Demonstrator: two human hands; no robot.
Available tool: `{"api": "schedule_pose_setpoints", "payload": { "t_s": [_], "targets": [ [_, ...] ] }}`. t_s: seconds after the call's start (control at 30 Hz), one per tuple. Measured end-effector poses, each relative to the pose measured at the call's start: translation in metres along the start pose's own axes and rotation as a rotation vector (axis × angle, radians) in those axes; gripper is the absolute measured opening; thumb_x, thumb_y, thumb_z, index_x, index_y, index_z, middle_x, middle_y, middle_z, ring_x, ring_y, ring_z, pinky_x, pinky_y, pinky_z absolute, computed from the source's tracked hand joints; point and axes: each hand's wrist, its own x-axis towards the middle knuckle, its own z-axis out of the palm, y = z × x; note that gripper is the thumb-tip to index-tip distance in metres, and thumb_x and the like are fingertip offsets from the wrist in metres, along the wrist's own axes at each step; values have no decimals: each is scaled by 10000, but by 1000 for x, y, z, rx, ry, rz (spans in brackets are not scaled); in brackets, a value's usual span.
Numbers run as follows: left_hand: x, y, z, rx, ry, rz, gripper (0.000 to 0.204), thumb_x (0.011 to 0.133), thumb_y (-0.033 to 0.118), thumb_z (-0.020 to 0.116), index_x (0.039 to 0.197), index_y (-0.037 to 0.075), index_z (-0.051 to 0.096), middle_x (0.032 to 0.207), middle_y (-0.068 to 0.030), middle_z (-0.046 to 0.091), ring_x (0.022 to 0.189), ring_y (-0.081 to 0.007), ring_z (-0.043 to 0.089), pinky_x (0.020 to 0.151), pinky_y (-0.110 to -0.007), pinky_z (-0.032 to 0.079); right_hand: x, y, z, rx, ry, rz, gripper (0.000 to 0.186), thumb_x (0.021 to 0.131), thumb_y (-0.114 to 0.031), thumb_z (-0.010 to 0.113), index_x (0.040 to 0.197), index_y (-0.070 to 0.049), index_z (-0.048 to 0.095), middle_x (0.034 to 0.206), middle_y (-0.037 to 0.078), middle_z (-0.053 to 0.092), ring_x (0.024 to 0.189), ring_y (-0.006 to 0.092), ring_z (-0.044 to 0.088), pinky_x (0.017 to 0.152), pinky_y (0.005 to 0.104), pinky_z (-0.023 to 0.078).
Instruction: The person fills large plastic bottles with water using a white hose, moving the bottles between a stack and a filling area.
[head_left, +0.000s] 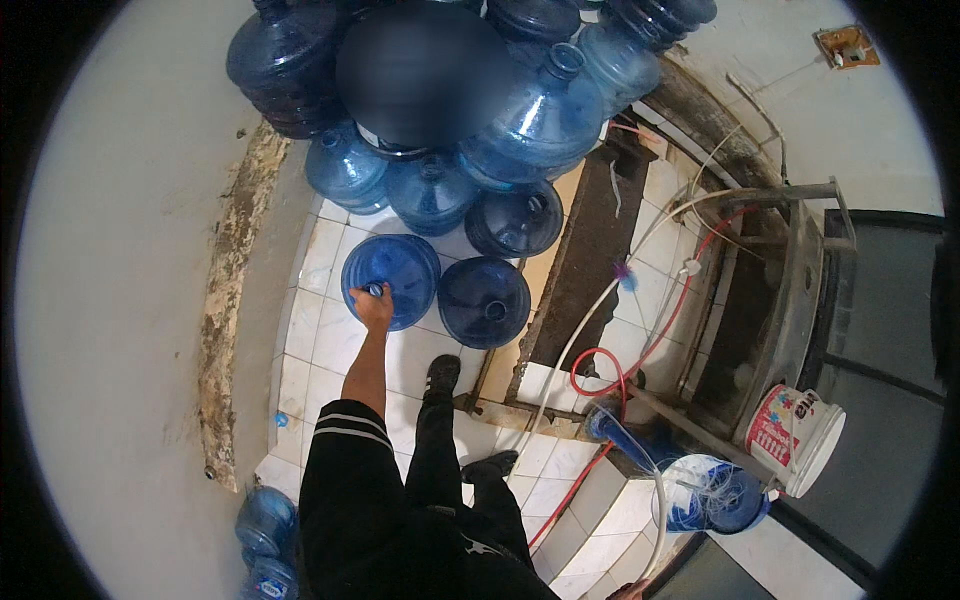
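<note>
My left hand (374, 308) is closed around the neck of a blue water jug (405, 262) that stands upright on the tiled floor. Right beside it is a darker blue jug (463, 318), its mouth facing up. Behind these, more blue jugs (432, 190) are crowded together, and one big jug (540, 130) sits higher up in the stack. Only a sliver of my right hand (628, 592) shows at the lower edge, close to the end of a pale hose (660, 500); its fingers are hidden.
To the right, a dark floor channel (585, 250) runs alongside a metal frame (795, 290). A red hose (600, 365) loops across the tiles. A white bucket (800, 440) and a blue bucket (725, 495) are at lower right. More jugs (266, 525) stand by the left wall.
</note>
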Motion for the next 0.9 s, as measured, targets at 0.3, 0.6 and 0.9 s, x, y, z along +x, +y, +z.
{"api": "schedule_pose_setpoints", "payload": {
  "t_s": [0.3,0.6,0.9],
  "targets": [
    [13,37,32,61,-40,-52,665,681,261,767,1102,-65,367,972,-294,594,917,-444,587,802,-462,479,-40,-12,5,-13,-44,105,471,962,-335,380,1294,-7,443,896,191,581,609,239,478,525,383,403],
    [30,-16,43,134,-270,169,864,605,300,778,1265,-9,315,1169,-243,537,1076,-396,529,921,-431,428,-101,-68,22,-178,-393,397,608,902,-377,511,1367,-27,335,1202,215,523,1013,288,543,795,397,472],
    [-59,-123,85,804,-1110,567,413,782,386,580,1044,69,614,908,-153,649,936,-308,601,809,-429,471,-170,-214,-39,1283,39,896,572,970,-416,386,502,-95,319,461,-29,322,428,83,287,399,285,214]
  ]
}}
